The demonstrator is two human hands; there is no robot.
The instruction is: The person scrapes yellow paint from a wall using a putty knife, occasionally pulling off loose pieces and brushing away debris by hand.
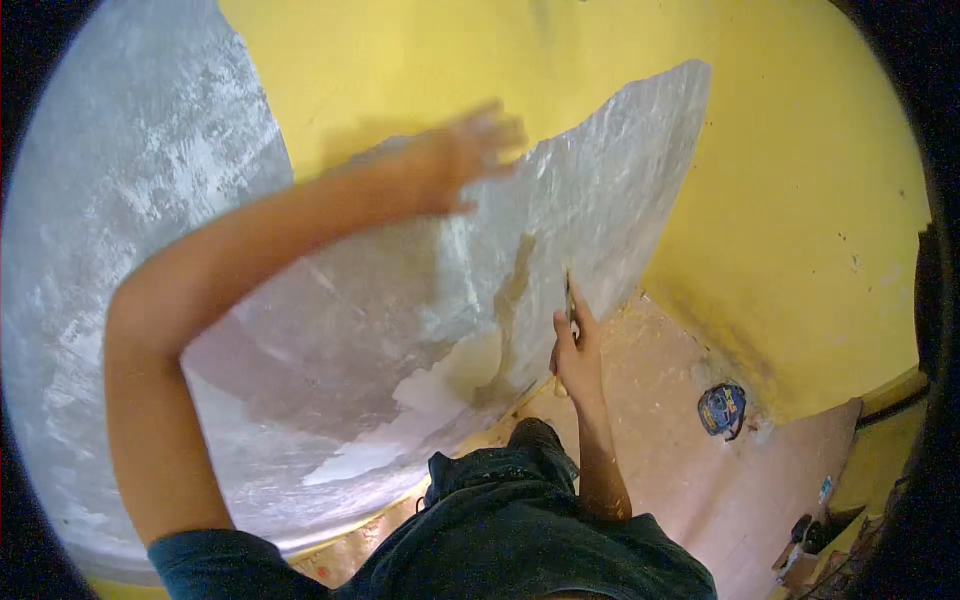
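Note:
My left hand point(465, 155) is raised across the wall at the upper middle, a little blurred by motion, with its fingers spread and nothing in it. Lower down on the right, my right hand point(582, 368) is closed round a scraper point(571, 298), seen nearly edge-on with its thin blade pointing up. Behind both hands is the wall's grey, patchy surface point(380, 300), bordered by yellow paint point(400, 60). A damp-looking dark streak point(513, 290) runs down the grey just left of the scraper, and a pale smooth patch point(450, 385) lies below it.
A blue bag-like container point(722, 410) with yellow print stands on the brown floor point(660, 440) to the right. Another yellow wall point(810, 220) meets the grey one at a corner. Several items and an open box point(830, 535) sit at the lower right.

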